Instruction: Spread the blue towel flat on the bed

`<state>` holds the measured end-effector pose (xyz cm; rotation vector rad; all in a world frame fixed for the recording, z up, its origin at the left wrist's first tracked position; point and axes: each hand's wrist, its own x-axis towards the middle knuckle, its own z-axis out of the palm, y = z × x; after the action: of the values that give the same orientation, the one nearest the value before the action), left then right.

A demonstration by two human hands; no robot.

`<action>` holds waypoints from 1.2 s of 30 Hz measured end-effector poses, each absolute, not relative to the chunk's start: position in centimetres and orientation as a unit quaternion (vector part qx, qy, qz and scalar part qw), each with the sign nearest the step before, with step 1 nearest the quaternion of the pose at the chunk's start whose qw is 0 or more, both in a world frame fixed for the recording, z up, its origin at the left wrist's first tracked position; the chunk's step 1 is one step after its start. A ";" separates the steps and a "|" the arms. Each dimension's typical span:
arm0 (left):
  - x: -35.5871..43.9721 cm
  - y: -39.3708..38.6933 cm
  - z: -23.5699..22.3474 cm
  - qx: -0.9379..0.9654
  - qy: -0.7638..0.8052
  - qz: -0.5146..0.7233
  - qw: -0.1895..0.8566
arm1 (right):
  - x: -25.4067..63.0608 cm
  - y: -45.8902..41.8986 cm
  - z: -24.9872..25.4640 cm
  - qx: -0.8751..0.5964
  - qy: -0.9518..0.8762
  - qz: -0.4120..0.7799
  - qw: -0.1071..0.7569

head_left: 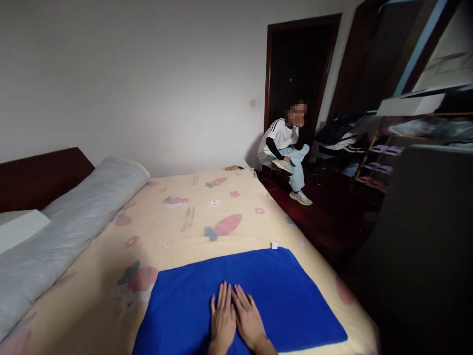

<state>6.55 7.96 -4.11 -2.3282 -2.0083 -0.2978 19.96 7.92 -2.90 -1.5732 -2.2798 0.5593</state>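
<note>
A blue cloth (295, 305) lies spread on the bed, with a small white tag (274, 245) at its far edge. My left hand (223, 315) rests flat on the middle of the cloth, fingers stretched forward. Close beside it, my right hand (248, 314) also lies flat on the cloth, its fingertips angled toward the left hand. Neither hand grips anything. The cloth's near edge on the left runs out of the picture.
The bed (177, 236) has a cream sheet with carrot prints. A long grey pillow (88, 207) lies along the dark headboard (40, 172). A person (284, 148) sits beyond the bed by a dark doorway. Shoe shelves (380, 162) stand at right.
</note>
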 end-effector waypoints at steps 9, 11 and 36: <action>-11.8 7.7 -4.4 -0.589 -0.803 -0.034 0.078 | 39.7 11.0 -6.2 -0.711 -0.683 0.029 0.167; -15.1 7.2 -4.7 -0.583 -0.807 -0.040 0.084 | 42.9 11.1 -7.2 -0.728 -0.664 -0.002 0.170; -19.4 12.4 -5.8 -0.641 -0.751 -0.049 0.154 | 45.2 18.6 -5.8 -0.700 -0.706 0.031 0.098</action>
<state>-19.36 12.44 -5.85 -1.8362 -2.1520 -0.1391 45.22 18.59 -5.85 -2.0724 -2.0906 0.0915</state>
